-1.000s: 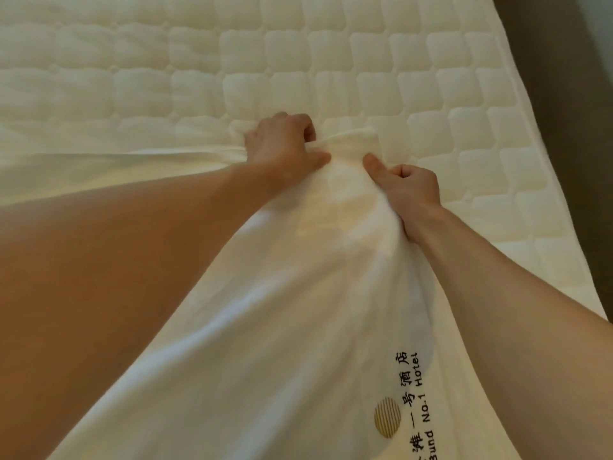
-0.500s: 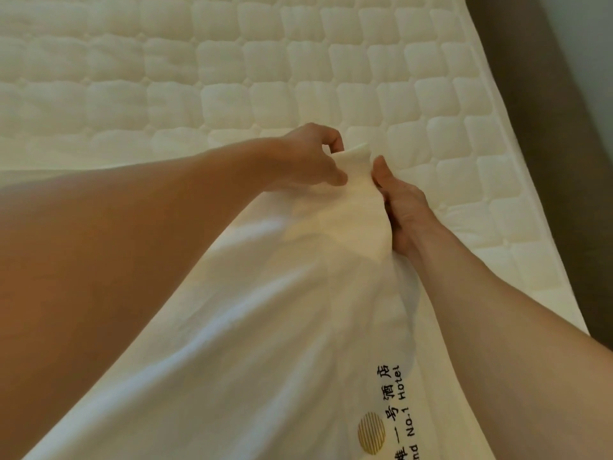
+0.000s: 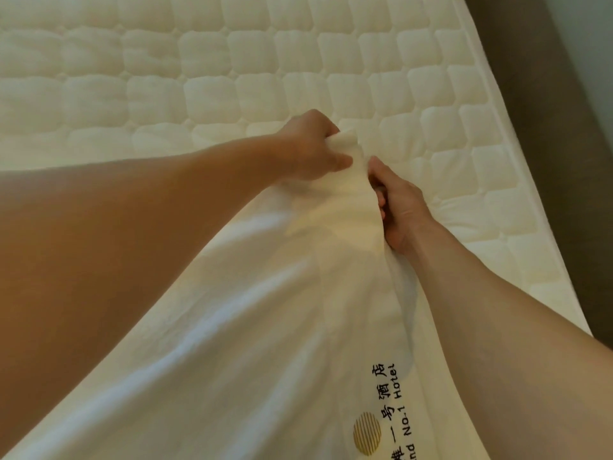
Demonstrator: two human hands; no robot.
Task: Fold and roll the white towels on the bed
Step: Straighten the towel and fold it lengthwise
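Note:
A white towel [image 3: 252, 327] with a gold round logo and black hotel lettering near its lower right stretches from the bottom of the view up to both hands. My left hand [image 3: 311, 144] pinches the towel's far end from the left, thumb on top. My right hand [image 3: 398, 207] grips the same bunched end from the right, fingers curled into the cloth. The two hands are close together, and the far end is gathered into a narrow peak between them. My left forearm hides the towel's left part.
The towel lies over a cream quilted mattress [image 3: 232, 61] that fills the view. The mattress's right edge [image 3: 530, 161] runs diagonally, with a dark brown floor strip [image 3: 570, 127] beyond it.
Both hands have drawn closer together, bunching the towel's far end into a narrower peak. My right hand has turned so its fingers curl under the cloth.

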